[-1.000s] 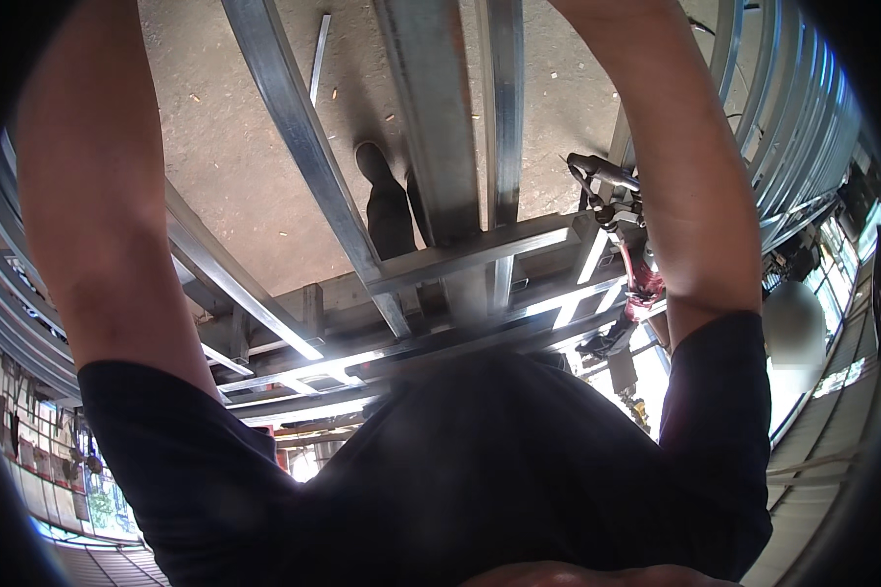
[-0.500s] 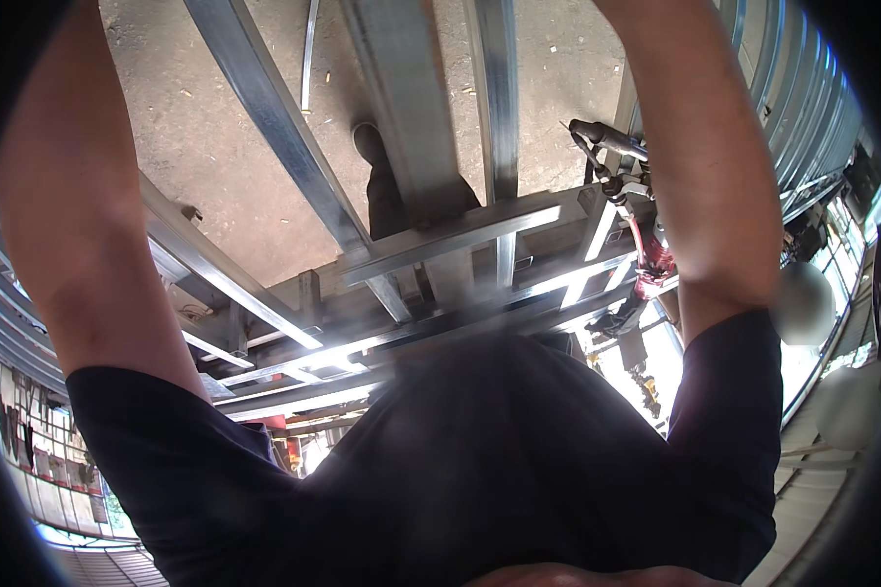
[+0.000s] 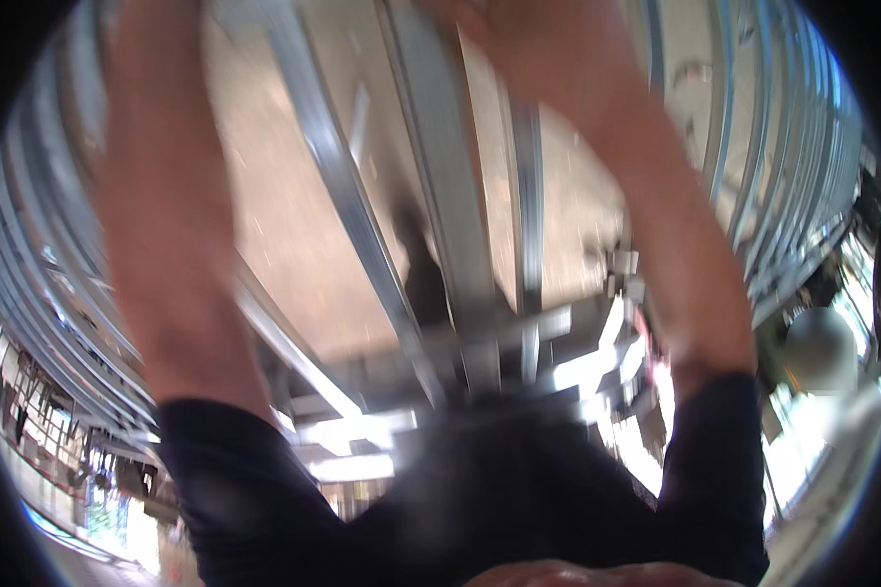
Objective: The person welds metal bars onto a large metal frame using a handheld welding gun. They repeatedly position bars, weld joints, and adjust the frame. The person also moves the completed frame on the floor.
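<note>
A wide metal bar [image 3: 450, 176] runs near to far at centre, above the floor [image 3: 274, 225]. The right hand [image 3: 499, 29], blurred, is by its far part; whether its fingers grip, I cannot tell. The left hand is out of view. Steady, even support likely suits such length.

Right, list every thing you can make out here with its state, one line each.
Wide metal beam: lengthwise, far end cut off by the upper edge.
Left narrow bar: slanting, left of that beam.
Right narrow bar: lengthwise, partly behind the right forearm.
Thin strip: lying on the floor, blurred.
Left grip: out of view.
Right grip: near the wide metal beam, blurred; open or closed unclear.
</note>
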Demonstrator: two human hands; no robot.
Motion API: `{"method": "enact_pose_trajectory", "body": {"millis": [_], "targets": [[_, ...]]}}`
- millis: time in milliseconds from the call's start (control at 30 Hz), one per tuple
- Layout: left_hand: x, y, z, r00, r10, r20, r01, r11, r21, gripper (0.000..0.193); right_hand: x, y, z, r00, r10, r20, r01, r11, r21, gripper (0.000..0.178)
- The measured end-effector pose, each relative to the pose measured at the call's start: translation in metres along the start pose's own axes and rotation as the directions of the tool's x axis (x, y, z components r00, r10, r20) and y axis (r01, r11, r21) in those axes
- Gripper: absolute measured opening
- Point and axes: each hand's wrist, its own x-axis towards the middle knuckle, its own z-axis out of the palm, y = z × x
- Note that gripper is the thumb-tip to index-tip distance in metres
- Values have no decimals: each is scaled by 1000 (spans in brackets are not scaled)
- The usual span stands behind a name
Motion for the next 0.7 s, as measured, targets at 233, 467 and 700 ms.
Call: {"method": "enact_pose_trajectory", "body": {"millis": [233, 467, 700], "targets": [[10, 11, 5, 999, -40, 16, 41, 994, -106, 27, -2, -18, -34, 899, 22, -438, 88, 970, 228, 24], [4, 27, 7, 991, -133, -2, 131, 974, -183, 24, 2, -20, -35, 920, 39, -391, 60, 970, 237, 28], [2, 25, 9, 989, -148, 31, 151, 963, -224, 26, -1, -21, -38, 942, 58, -332, 21, 973, 231, 29]]}}
